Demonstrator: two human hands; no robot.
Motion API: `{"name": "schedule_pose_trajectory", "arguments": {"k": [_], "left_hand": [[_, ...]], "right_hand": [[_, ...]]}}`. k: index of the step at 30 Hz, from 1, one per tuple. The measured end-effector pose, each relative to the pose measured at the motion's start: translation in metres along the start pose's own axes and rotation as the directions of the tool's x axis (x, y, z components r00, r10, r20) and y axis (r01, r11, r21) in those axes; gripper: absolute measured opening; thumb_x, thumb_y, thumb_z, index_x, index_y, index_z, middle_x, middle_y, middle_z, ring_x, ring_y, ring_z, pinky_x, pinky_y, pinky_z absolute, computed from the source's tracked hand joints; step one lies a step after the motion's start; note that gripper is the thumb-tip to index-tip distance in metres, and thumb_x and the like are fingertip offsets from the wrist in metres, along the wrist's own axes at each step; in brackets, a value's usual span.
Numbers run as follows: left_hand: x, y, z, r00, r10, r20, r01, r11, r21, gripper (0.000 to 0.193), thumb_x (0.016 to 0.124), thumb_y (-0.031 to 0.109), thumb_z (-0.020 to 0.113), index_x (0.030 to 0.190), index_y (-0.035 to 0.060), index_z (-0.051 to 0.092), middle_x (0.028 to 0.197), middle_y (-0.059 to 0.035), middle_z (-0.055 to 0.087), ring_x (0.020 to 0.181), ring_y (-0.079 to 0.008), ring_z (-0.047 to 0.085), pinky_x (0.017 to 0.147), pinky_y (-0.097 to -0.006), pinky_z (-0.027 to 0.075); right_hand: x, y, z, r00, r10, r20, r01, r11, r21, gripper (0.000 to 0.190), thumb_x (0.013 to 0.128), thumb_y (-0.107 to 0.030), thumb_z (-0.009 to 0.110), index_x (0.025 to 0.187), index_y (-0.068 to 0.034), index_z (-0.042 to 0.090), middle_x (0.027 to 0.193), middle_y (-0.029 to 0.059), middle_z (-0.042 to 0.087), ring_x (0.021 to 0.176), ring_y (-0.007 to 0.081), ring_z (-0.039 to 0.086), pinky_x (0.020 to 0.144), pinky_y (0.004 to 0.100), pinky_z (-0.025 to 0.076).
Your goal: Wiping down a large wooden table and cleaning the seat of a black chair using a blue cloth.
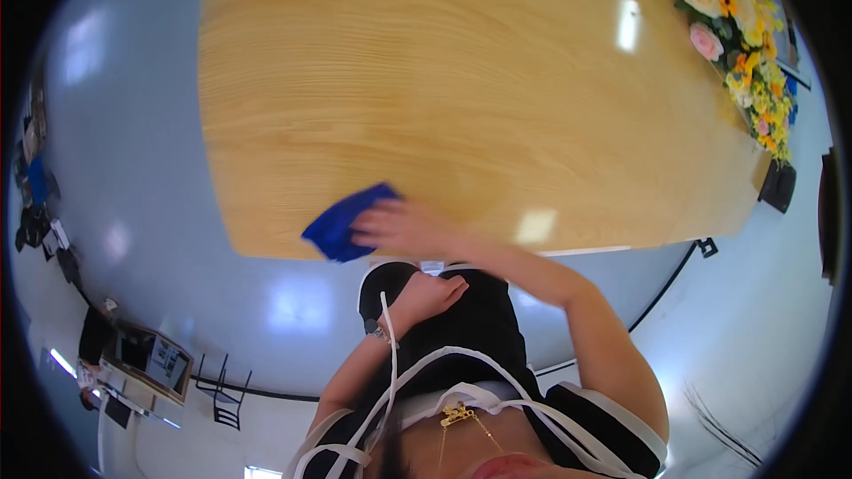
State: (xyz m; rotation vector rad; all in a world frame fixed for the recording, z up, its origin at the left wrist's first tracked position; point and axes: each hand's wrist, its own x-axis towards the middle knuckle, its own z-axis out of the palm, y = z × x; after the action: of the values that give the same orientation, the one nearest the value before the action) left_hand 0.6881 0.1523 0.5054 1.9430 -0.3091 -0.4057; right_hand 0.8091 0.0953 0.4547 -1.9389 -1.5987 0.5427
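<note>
A dark blue cloth (336, 223) lies on the near left part of a glossy wood-grain table (432, 93), reaching its near edge. My right hand (393, 226) rests over the cloth's right side, fingers pointing left and slightly blurred; whether the fingers pinch the cloth is not clear. My left hand (432, 293) is held in front of my body, below the table edge, fingers curled, with no object visible in it. A watch or bracelet (378, 328) is on the left wrist.
An arrangement of yellow, pink and cream flowers (745, 33) lines the table's far right side. A black chair or box-like object (777, 186) stands beyond the right corner. At lower left are a black chair (228, 399), a framed panel (153, 359) and a person (96, 339).
</note>
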Motion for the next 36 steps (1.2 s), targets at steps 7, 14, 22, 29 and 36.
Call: {"name": "schedule_pose_trajectory", "arguments": {"k": [7,14,22,29,36], "left_hand": [[0.022,0.021,0.041,0.955,-0.111,0.274,0.075,0.988,0.139,0.023,0.089,0.031,0.057,0.075,0.0125,0.060,0.052,-0.0088,0.055,0.048,-0.0277,0.058,0.045,-0.0380,0.047],[0.056,0.054,0.096,0.882,0.015,0.471,-0.063,0.994,0.086,0.027,0.093,0.032,0.050,0.077,0.0103,0.057,0.051,-0.0083,0.056,0.049,-0.0303,0.059,0.046,-0.0397,0.045],[0.062,0.069,0.121,0.935,0.174,0.310,-0.189,0.982,0.019,0.031,0.093,0.031,0.048,0.080,0.0072,0.062,0.057,-0.0109,0.061,0.056,-0.0313,0.063,0.054,-0.0420,0.049],[0.047,0.060,0.116,0.839,-0.053,0.541,-0.023,0.991,0.134,0.034,0.093,0.031,0.048,0.073,0.0067,0.060,0.061,-0.0133,0.063,0.060,-0.0326,0.064,0.055,-0.0434,0.049],[0.012,0.055,0.106,0.902,-0.122,0.413,0.095,0.992,0.085,0.033,0.094,0.032,0.045,0.076,0.0076,0.058,0.058,-0.0127,0.061,0.059,-0.0336,0.063,0.055,-0.0442,0.050]], "right_hand": [[-0.171,0.205,-0.186,0.629,0.412,-0.659,-0.726,0.615,-0.307,0.051,0.078,0.002,0.045,0.127,-0.009,0.054,0.131,0.0162,0.052,0.126,0.0341,0.044,0.106,0.0441,0.032],[-0.195,0.152,-0.093,0.303,0.523,-0.796,-0.899,0.434,-0.057,0.043,0.097,-0.025,0.033,0.136,-0.011,0.046,0.142,0.0209,0.039,0.131,0.0387,0.034,0.108,0.0531,0.022],[-0.149,-0.016,-0.017,0.942,0.314,-0.122,-0.312,0.949,0.032,0.053,0.083,-0.013,0.051,0.135,-0.019,0.047,0.145,0.0059,0.039,0.131,0.0240,0.040,0.110,0.0440,0.029],[-0.324,0.064,-0.082,0.688,0.573,-0.446,-0.719,0.623,-0.309,0.042,0.082,-0.007,0.049,0.123,-0.012,0.059,0.137,0.0117,0.047,0.128,0.0327,0.042,0.108,0.0498,0.029],[-0.276,0.257,-0.171,0.170,0.534,-0.828,-0.970,0.240,-0.045,0.058,0.091,-0.047,0.045,0.144,-0.025,0.037,0.147,0.0168,0.035,0.137,0.0364,0.029,0.109,0.0531,0.021]]}}
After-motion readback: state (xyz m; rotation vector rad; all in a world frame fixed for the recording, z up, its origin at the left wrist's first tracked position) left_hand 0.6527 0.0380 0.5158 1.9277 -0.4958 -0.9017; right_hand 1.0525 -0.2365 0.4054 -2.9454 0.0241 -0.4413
